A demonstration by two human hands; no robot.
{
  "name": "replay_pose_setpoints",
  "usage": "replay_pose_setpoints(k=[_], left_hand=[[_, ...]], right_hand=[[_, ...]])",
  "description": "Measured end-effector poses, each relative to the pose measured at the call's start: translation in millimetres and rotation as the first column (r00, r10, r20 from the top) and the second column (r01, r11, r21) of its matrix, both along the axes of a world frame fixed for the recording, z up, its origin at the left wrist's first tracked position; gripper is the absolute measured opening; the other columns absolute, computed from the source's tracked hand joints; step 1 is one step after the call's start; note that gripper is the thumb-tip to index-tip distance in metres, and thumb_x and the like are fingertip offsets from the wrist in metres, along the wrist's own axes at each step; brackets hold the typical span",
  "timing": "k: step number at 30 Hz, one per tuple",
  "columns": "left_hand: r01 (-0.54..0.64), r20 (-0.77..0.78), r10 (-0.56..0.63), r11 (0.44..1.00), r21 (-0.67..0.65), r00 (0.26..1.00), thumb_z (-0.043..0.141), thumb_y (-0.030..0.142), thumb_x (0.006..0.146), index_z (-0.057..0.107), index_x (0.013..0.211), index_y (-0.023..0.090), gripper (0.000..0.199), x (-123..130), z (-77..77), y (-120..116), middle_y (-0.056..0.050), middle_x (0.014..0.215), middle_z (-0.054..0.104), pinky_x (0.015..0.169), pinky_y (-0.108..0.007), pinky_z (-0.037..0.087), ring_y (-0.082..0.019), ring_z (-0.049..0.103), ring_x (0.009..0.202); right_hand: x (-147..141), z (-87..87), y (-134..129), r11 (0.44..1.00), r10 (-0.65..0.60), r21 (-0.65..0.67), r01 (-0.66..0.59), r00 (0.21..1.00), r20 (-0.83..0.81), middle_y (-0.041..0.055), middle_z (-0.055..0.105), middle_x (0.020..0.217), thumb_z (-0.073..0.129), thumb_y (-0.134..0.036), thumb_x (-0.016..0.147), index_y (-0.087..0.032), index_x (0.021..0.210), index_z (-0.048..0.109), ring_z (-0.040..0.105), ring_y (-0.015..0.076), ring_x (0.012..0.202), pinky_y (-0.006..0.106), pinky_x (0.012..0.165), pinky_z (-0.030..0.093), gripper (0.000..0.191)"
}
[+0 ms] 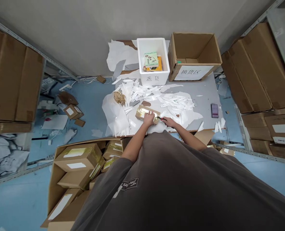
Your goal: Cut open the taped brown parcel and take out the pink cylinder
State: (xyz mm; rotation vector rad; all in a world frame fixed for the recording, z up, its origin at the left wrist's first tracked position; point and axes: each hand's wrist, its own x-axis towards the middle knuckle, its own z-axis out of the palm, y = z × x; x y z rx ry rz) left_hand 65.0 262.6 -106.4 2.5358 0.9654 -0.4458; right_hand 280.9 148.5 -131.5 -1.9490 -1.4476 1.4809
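A small taped cardboard box lies on the table in front of me, with a white label on its upper side. My left hand rests on top of it with the fingers bent over it, holding it down. In my right hand is a utility knife with red and black on its body. Its tip is at the right end of the box; whether the blade is in the tape is too small to tell. White paper scraps lie all around the box.
Behind the scraps stand a white foam box holding small packets and an open carton with a paper sign. A phone lies at the table's right. A big carton of parcels is at lower left, and shelves with cartons flank both sides.
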Motion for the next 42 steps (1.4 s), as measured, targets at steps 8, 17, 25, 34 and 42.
replay_pose_setpoints(k=[8, 17, 25, 34, 42], left_hand=[[-0.032, 0.009, 0.032, 0.999, -0.008, 0.999, 0.099, 0.035, 0.07, 0.061, 0.153, 0.019, 0.092, -2, -4.0, -2, -0.021, 0.174, 0.042, 0.125, -0.052, 0.036, -0.041, 0.04, 0.16], [-0.03, 0.0, 0.03, 0.999, -0.015, 1.0, 0.097, 0.035, 0.073, 0.059, 0.153, 0.018, 0.091, -6, 8.1, -4, -0.021, 0.174, 0.043, 0.124, -0.051, 0.038, -0.041, 0.039, 0.162], [-0.031, 0.067, 0.029, 0.999, 0.024, 0.997, 0.094, 0.033, 0.078, 0.061, 0.149, 0.022, 0.079, -13, 8.6, -8, -0.018, 0.171, 0.048, 0.126, -0.052, 0.035, -0.038, 0.04, 0.161], [-0.025, 0.137, 0.025, 1.0, -0.006, 0.99, 0.085, 0.042, 0.091, 0.052, 0.162, 0.03, 0.08, -14, 4.5, 33, -0.014, 0.164, 0.057, 0.127, -0.049, 0.039, -0.037, 0.043, 0.158], [-0.014, 0.026, 0.015, 0.998, -0.068, 1.0, 0.088, 0.053, 0.085, 0.045, 0.169, 0.029, 0.098, -6, -10.1, 56, -0.013, 0.179, 0.036, 0.136, -0.055, 0.021, -0.04, 0.02, 0.17]], right_hand=[[0, 15.5, 19, 0.992, -0.013, -0.123, 0.012, 1.0, -0.01, 0.0011, 0.062, 0.067, 0.08, -0.045, 0.093, -0.023, 0.087, 0.065, 0.058, 0.0202, 0.062, 0.029, 0.065, 0.047, 0.028], [-18, 26.9, -1, 0.914, -0.267, -0.386, 0.126, 0.903, -0.336, -0.0052, 0.054, 0.057, 0.077, -0.057, 0.096, -0.025, 0.088, 0.052, 0.046, 0.0127, 0.042, 0.024, 0.044, 0.039, 0.041], [-37, 20.9, -26, 0.925, -0.277, -0.351, 0.145, 0.889, -0.364, -0.0071, 0.051, 0.056, 0.071, -0.055, 0.098, -0.026, 0.09, 0.051, 0.044, 0.0132, 0.045, 0.023, 0.045, 0.037, 0.036], [-46, 25.3, -54, 0.86, -0.505, -0.207, 0.466, 0.836, -0.213, -0.0077, 0.051, 0.059, 0.058, -0.062, 0.101, -0.028, 0.091, 0.046, 0.049, 0.0154, 0.048, 0.025, 0.05, 0.043, 0.037], [-50, 29.8, -48, 0.922, -0.385, -0.031, 0.385, 0.923, 0.016, 0.0018, 0.071, 0.087, 0.036, -0.053, 0.11, -0.026, 0.096, 0.064, 0.068, 0.0222, 0.081, 0.03, 0.076, 0.054, 0.041]])
